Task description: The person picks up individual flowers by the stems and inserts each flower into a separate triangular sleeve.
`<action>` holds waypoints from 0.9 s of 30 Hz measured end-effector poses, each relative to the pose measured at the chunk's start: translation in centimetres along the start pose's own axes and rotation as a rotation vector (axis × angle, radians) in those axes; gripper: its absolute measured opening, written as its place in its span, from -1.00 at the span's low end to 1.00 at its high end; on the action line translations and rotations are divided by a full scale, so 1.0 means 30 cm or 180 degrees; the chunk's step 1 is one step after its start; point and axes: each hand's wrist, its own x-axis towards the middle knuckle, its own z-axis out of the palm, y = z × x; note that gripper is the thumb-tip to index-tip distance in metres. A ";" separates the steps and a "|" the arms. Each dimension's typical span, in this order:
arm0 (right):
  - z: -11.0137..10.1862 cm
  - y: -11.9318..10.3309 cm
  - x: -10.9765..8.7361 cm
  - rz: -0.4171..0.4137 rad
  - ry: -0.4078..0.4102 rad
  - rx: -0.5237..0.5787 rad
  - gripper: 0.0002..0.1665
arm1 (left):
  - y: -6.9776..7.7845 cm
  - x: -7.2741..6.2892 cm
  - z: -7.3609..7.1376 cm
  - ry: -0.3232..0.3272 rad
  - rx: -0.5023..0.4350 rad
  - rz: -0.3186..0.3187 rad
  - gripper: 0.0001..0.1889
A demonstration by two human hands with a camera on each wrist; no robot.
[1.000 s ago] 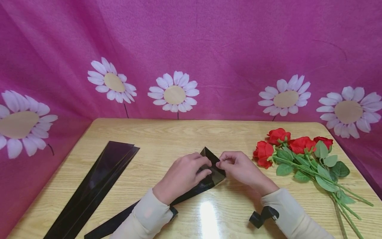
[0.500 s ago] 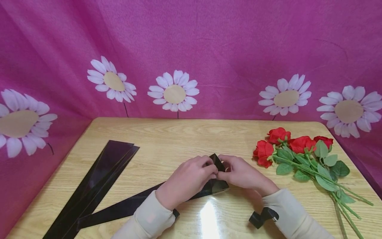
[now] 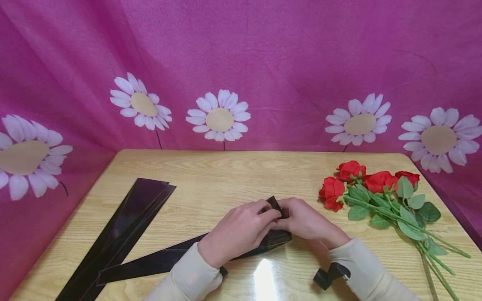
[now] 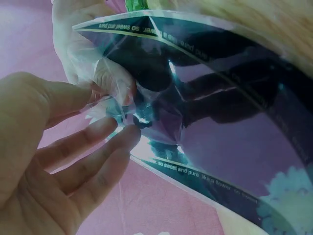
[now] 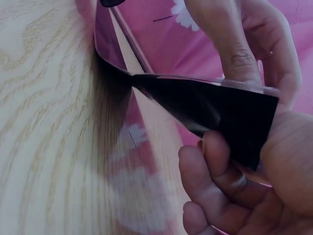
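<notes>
A black-bordered clear plastic flower sleeve (image 3: 165, 259), printed with small gold and white lettering, lies slantwise across the table under my hands. My left hand (image 3: 241, 228) pinches its film near the wide end; the left wrist view shows thumb and fingertips on clear film (image 4: 110, 105). On the other side, my right hand (image 3: 306, 221) holds the same end, fingers curled round a black corner (image 5: 210, 115). That corner sticks up between both hands, and the wide end bulges off the tabletop. Part of it is hidden behind my fingers in the head view.
More black sleeves (image 3: 113, 238) lie stacked at the left, overlapped by the held sleeve's narrow tail. Several red roses (image 3: 380, 182) with green stems (image 3: 437, 259) rest at the right. A pink daisy-printed cloth (image 3: 286, 75) hangs behind the wooden table (image 3: 211, 167).
Both hands have shifted slightly right and closer together. The sleeve's wide end has gone from flatter to bunched up between them, and its narrow tail has swung up-left onto the stack.
</notes>
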 end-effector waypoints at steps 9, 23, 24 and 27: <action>-0.002 -0.002 -0.002 0.0098 0.0023 -0.0021 -0.75 | -0.002 -0.001 -0.004 0.0029 0.0080 0.0031 -0.78; -0.008 0.007 -0.003 0.0129 0.0086 -0.0126 -0.86 | -0.007 -0.007 -0.007 0.0006 0.0009 -0.0079 -0.65; -0.008 0.008 -0.002 0.0127 0.0079 -0.0139 -0.86 | -0.008 -0.007 -0.008 0.0019 0.0022 -0.0071 -0.70; -0.009 0.009 0.000 0.0101 0.0060 -0.0153 -0.86 | -0.009 -0.006 -0.012 -0.0007 0.0068 -0.0066 -0.81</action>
